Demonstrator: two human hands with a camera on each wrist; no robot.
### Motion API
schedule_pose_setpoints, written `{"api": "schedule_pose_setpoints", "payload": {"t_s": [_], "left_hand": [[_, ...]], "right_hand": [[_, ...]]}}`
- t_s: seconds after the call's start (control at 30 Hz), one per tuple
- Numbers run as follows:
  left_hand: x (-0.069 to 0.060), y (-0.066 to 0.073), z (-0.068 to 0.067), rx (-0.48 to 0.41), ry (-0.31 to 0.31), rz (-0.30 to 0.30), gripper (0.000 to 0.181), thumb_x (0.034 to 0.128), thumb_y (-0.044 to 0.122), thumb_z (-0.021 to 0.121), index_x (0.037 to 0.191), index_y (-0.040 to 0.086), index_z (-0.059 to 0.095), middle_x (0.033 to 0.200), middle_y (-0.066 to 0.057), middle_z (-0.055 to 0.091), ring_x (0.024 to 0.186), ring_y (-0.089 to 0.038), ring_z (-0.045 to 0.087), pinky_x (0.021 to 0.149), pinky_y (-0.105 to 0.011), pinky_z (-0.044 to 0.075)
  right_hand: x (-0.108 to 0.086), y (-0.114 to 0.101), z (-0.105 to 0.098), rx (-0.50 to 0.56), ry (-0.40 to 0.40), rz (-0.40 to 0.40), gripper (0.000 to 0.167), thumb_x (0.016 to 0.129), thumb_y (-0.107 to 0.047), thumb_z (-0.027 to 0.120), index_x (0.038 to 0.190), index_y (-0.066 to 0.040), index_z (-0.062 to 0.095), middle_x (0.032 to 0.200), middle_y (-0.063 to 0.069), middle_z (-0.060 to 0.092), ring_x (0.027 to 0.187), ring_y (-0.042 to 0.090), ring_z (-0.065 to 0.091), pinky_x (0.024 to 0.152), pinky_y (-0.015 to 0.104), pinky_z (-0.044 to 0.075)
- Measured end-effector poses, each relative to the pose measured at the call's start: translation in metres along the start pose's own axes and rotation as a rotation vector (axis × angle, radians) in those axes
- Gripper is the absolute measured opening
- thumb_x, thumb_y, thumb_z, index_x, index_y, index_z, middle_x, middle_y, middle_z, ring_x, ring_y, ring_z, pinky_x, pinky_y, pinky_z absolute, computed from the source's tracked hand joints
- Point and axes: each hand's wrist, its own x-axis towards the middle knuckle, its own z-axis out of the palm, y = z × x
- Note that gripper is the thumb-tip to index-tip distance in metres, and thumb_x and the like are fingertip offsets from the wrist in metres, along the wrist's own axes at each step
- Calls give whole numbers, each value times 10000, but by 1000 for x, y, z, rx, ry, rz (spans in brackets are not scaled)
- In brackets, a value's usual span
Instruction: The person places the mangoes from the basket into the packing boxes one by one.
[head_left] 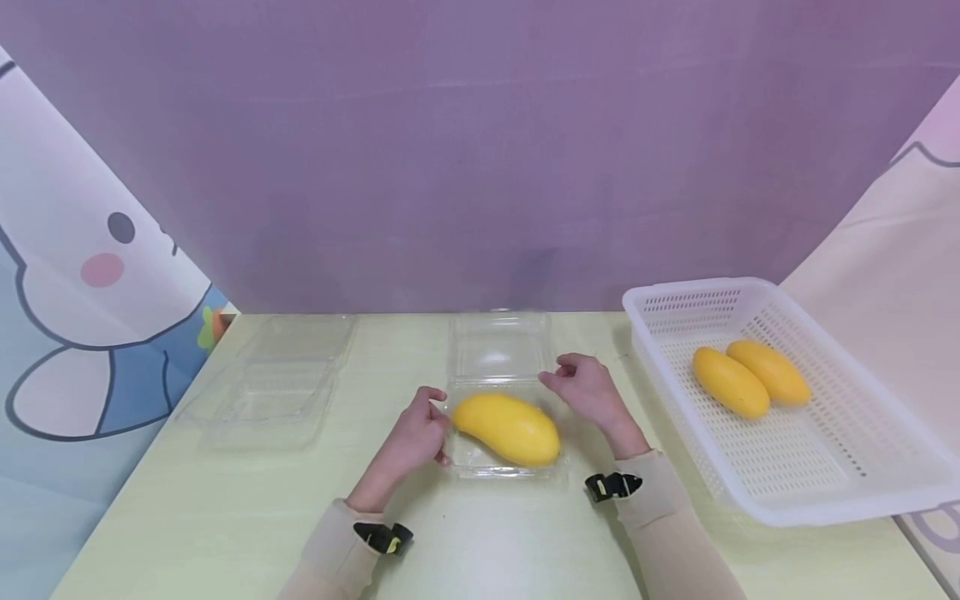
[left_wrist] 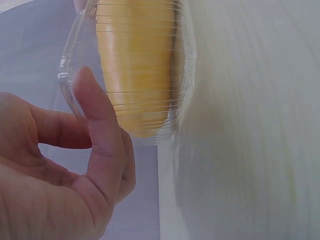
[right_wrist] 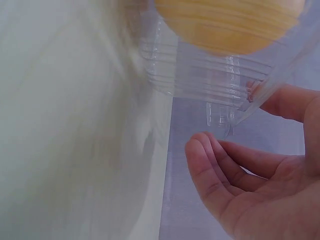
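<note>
A yellow mango-shaped fruit [head_left: 506, 428] lies in the base of a raised-lid clear plastic box [head_left: 498, 472]. My left hand [head_left: 416, 433] is at the box's left side, bent fingers against its clear rim; in the left wrist view this hand [left_wrist: 75, 160] overlaps the rim beside the fruit [left_wrist: 135, 65]. Near the hinge on the right is my right hand [head_left: 592, 392]. Seen from the right wrist, the hand [right_wrist: 260, 170] has its thumb and fingers apart around a clear edge, below the fruit [right_wrist: 230, 25]; contact there is hard to tell.
Another clear plastic box [head_left: 270, 400] stands opened on the left of the table [head_left: 480, 550]. On the right, a white perforated basket [head_left: 810, 467] holds two yellow fruits [head_left: 731, 383]. A purple cloth [head_left: 480, 167] hangs behind the table.
</note>
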Motion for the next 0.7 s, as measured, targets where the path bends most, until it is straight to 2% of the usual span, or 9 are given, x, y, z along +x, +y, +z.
{"api": "schedule_pose_setpoints", "payload": {"t_s": [0.7], "left_hand": [[2, -3, 0, -5, 9, 2, 438, 956, 30, 470, 1382, -51, 412, 937, -174, 552, 551, -222, 580, 578, -358, 559]], "right_hand": [[-1, -3, -2, 97, 42, -15, 552, 950, -248, 680, 1348, 115, 559, 1146, 202, 667, 1068, 344, 631, 918, 461, 527]]}}
